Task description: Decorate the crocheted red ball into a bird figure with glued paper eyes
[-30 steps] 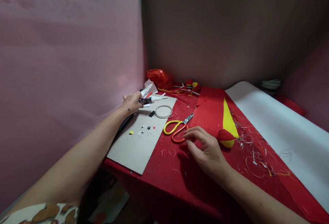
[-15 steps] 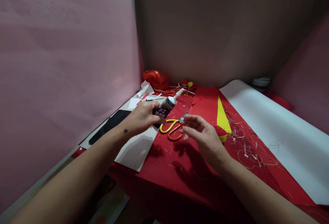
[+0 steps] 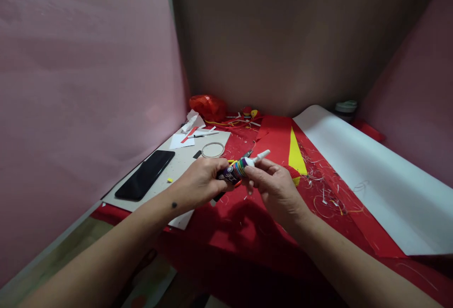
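My left hand [image 3: 201, 178] grips the dark body of a glue tube [image 3: 231, 172], which tilts up to the right. Its white cap or nozzle [image 3: 262, 154] points away from me. At the tube's neck, my right hand [image 3: 278, 187] is closed, thumb and fingers pinching the white shoulder. Behind the tube lies a pair of scissors [image 3: 249, 153]; their yellow and red handles are mostly hidden by my hands. A red and yellow textured piece [image 3: 296, 180] shows just past my right hand.
On the left, a black phone [image 3: 145, 176] and a wire-like ring [image 3: 213, 150] lie on a pale board [image 3: 182, 169]. Red sheet [image 3: 276, 133], a yellow strip [image 3: 296, 154] and a large white sheet [image 3: 371, 185] cover the right. A red bag [image 3: 208, 106] sits behind.
The tube has tipped lower and moved right. My right hand, open and apart from it before, has closed on its neck. The view has shifted slightly right.
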Demonstrator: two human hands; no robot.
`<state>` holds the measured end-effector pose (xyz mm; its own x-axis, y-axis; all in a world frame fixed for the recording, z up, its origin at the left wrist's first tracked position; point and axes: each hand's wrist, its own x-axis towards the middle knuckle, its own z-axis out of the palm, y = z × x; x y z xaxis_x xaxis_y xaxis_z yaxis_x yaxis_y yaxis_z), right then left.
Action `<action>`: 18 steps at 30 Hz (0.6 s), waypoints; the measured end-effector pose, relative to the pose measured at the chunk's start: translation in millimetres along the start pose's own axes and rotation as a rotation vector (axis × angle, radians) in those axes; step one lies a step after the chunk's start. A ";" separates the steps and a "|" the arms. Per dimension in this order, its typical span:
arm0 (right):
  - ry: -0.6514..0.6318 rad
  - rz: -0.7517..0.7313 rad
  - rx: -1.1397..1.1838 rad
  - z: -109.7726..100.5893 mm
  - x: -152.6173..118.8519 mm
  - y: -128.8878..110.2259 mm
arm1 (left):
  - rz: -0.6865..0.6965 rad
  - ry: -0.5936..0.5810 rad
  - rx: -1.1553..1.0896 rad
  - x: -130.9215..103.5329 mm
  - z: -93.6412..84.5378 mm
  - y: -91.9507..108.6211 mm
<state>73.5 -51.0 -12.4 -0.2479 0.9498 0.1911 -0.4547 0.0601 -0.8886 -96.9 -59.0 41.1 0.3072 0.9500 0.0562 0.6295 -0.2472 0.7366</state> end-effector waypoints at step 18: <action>0.060 0.173 0.321 28.8 -19.3 1.3 | -0.033 0.605 -1.425 -18.6 57.0 -0.2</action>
<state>53.1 -78.1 -5.2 -0.2987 0.9542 0.0163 -0.6579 -0.1936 -0.7278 -62.0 -87.5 1.5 -0.2387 0.9708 0.0234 -0.6556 -0.1789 0.7336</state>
